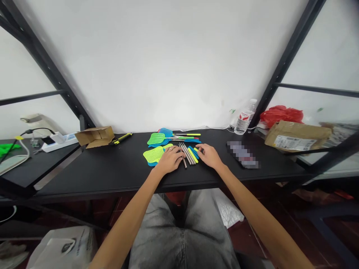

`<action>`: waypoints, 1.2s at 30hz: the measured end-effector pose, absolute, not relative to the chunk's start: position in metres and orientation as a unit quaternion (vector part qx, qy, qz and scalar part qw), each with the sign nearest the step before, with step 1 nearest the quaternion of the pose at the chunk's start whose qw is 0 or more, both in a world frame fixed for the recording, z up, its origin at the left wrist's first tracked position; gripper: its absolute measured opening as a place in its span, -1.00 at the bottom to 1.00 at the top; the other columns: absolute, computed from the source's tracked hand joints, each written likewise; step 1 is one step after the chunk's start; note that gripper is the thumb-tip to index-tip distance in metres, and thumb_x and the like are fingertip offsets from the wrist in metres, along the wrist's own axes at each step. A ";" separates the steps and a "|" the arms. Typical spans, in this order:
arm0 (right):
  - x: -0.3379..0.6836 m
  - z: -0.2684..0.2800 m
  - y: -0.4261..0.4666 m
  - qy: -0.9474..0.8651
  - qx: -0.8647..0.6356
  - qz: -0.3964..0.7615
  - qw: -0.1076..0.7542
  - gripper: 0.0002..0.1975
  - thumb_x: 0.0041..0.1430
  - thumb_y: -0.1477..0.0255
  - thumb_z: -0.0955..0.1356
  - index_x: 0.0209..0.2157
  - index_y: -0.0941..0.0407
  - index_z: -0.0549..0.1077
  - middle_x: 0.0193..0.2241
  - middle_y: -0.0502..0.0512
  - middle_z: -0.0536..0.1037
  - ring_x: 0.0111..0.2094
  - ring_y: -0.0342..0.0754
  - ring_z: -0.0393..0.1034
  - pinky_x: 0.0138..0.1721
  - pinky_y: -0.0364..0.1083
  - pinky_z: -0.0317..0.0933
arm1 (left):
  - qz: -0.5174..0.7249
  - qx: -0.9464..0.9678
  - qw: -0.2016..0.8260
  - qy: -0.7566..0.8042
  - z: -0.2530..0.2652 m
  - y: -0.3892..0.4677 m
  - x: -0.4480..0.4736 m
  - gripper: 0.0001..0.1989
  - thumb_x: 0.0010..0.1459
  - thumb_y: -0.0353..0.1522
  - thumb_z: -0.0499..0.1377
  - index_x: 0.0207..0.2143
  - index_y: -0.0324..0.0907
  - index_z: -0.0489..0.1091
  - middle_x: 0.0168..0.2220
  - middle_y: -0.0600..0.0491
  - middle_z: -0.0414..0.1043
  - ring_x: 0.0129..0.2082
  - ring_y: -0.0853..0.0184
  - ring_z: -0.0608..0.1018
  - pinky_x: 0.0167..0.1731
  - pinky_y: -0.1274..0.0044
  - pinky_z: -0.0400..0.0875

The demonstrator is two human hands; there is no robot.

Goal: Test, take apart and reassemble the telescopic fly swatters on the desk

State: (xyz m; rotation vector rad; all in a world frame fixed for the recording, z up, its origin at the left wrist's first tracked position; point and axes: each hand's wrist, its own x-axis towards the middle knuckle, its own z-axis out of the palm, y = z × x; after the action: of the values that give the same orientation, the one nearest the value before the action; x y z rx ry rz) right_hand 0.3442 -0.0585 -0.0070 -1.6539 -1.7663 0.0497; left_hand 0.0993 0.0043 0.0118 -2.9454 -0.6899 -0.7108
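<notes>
My left hand (170,160) rests over the fly swatter heads, its fingers curled onto a metal rod (184,163) that lies apart from the others. Beneath that hand, a yellow swatter head (153,155) partly covers a blue one. Several more metal rods (189,155) lie side by side between my hands. Right of them are yellow handles (193,155) and blue handles (193,150). My right hand (209,155) is bent at this end, thumb and finger closed around the tip of a yellow handle. Further back is a pile of swatters, with a green head (156,138) on top.
An open cardboard box (97,137) and a yellow-black cutter (122,138) sit at left. To the right are a blurred phone (242,154), a water bottle (245,118) and a taped parcel (297,136). Black metal posts (291,48) frame the black table (92,168); a white wall stands behind.
</notes>
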 end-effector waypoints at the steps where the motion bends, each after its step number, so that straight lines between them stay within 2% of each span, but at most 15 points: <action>1: 0.344 -0.007 -0.059 -0.682 -0.637 0.021 0.358 -0.66 0.22 0.44 0.29 0.01 0.10 0.50 -0.23 0.10 0.57 -0.33 -0.07 0.43 -0.22 -0.11 0.26 | -0.228 -0.949 0.017 -0.218 0.011 0.004 0.099 -0.73 0.33 -0.37 0.01 -0.10 -0.02 0.49 0.12 0.00 0.38 0.16 0.14 0.33 0.16 0.25 0.21; 4: 0.345 -0.007 -0.059 -0.677 -0.628 0.023 0.382 -0.66 0.29 0.43 0.23 0.02 0.11 0.50 -0.15 0.14 0.57 -0.28 -0.05 0.46 -0.18 -0.10 0.28 | -0.223 -0.951 0.015 -0.213 0.009 0.003 0.099 -0.75 0.33 -0.38 0.01 -0.10 -0.03 0.48 0.15 0.01 0.36 0.21 0.14 0.28 0.19 0.23 0.18; 10: 0.347 -0.009 -0.057 -0.669 -0.616 0.009 0.415 -0.63 0.36 0.42 0.14 0.00 0.09 0.51 -0.07 0.15 0.59 -0.08 0.03 0.48 -0.04 -0.04 0.29 | -0.212 -0.956 0.000 -0.205 0.011 0.003 0.100 -0.76 0.34 -0.37 0.02 -0.12 -0.02 0.48 0.07 0.00 0.42 0.19 0.14 0.31 0.19 0.22 0.16; 12: 0.348 -0.008 -0.058 -0.664 -0.616 0.016 0.423 -0.61 0.37 0.41 0.12 0.01 0.09 0.49 -0.12 0.14 0.61 -0.12 0.02 0.51 -0.07 -0.05 0.29 | -0.213 -0.955 -0.005 -0.204 0.014 0.001 0.100 -0.78 0.33 -0.38 0.03 -0.16 -0.04 0.47 0.02 -0.01 0.44 0.15 0.15 0.34 0.16 0.23 0.18; 16: 0.346 -0.005 -0.062 -0.643 -0.638 0.025 0.423 -0.60 0.39 0.34 0.11 0.01 0.08 0.49 -0.39 0.07 0.60 -0.32 0.01 0.52 -0.21 -0.08 0.28 | -0.241 -0.947 -0.010 -0.210 0.015 -0.003 0.100 -0.81 0.35 -0.40 0.00 -0.16 -0.09 0.40 -0.12 -0.03 0.47 0.00 0.20 0.42 0.05 0.32 0.26; 21: 0.342 0.001 -0.066 -0.648 -0.639 0.011 0.414 -0.65 0.36 0.23 0.18 -0.18 0.05 0.56 -0.37 0.06 0.61 -0.31 0.00 0.50 -0.23 -0.11 0.24 | -0.258 -0.933 0.038 -0.246 0.009 -0.002 0.099 -0.77 0.39 -0.39 -0.08 -0.11 -0.11 0.36 -0.21 -0.03 0.48 -0.15 0.19 0.46 -0.08 0.34 0.28; 25: 0.340 0.000 -0.066 -0.665 -0.637 -0.005 0.390 -0.73 0.27 0.33 0.25 -0.16 0.05 0.56 -0.33 0.05 0.63 -0.30 0.00 0.50 -0.20 -0.11 0.25 | -0.271 -0.920 0.067 -0.276 0.007 -0.001 0.099 -0.76 0.40 -0.37 -0.08 -0.05 -0.11 0.34 -0.17 -0.02 0.49 -0.16 0.21 0.50 -0.12 0.38 0.29; 30: 0.341 -0.001 -0.066 -0.690 -0.616 -0.019 0.378 -0.62 0.16 0.49 0.24 -0.05 0.08 0.56 -0.15 0.09 0.62 -0.18 0.02 0.48 -0.11 -0.09 0.27 | -0.291 -0.905 0.059 -0.304 0.008 -0.002 0.096 -0.72 0.41 -0.36 -0.10 0.02 -0.09 0.35 -0.14 -0.01 0.49 -0.14 0.22 0.51 -0.15 0.40 0.33; 36: 0.340 0.002 -0.070 -0.717 -0.605 -0.012 0.346 -0.56 0.13 0.53 0.22 -0.03 0.06 0.58 -0.20 0.08 0.59 -0.21 0.00 0.46 -0.12 -0.10 0.28 | -0.302 -0.899 0.049 -0.312 0.008 -0.002 0.095 -0.69 0.40 -0.34 -0.08 0.02 -0.08 0.39 -0.16 -0.03 0.48 -0.14 0.22 0.51 -0.13 0.40 0.34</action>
State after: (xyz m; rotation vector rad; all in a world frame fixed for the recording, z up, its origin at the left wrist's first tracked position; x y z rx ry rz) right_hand 0.3398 -0.0699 0.0018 -1.5699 -1.8599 -0.0309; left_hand 0.0945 -0.0018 0.0077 -2.7401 -0.9508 -0.9192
